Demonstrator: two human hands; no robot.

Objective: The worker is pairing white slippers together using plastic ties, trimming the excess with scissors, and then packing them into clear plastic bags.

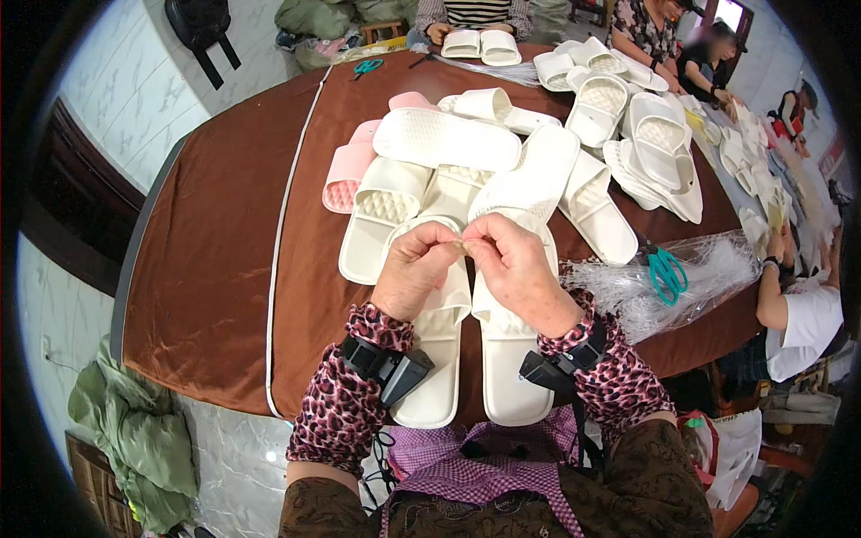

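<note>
My left hand [411, 273] and my right hand [525, 278] meet fingertip to fingertip in the middle of the view. Both are closed in a pinch; whatever lies between the fingertips is too small to make out. Right below them, a white left slipper [427, 386] and a white right slipper [517, 390] lie side by side, toes away from me, partly covered by my hands. Just beyond, more white slippers are piled, one of them sole up [448, 139]. A pink slipper [345, 175] pokes out at the pile's left.
On the brown tablecloth [206, 269], teal-handled scissors [666, 276] rest on a bundle of clear plastic strands [717, 269] at right. Other teal scissors [368, 67] lie at the far edge. More white slippers [659, 143] are heaped back right. Several people work around the table.
</note>
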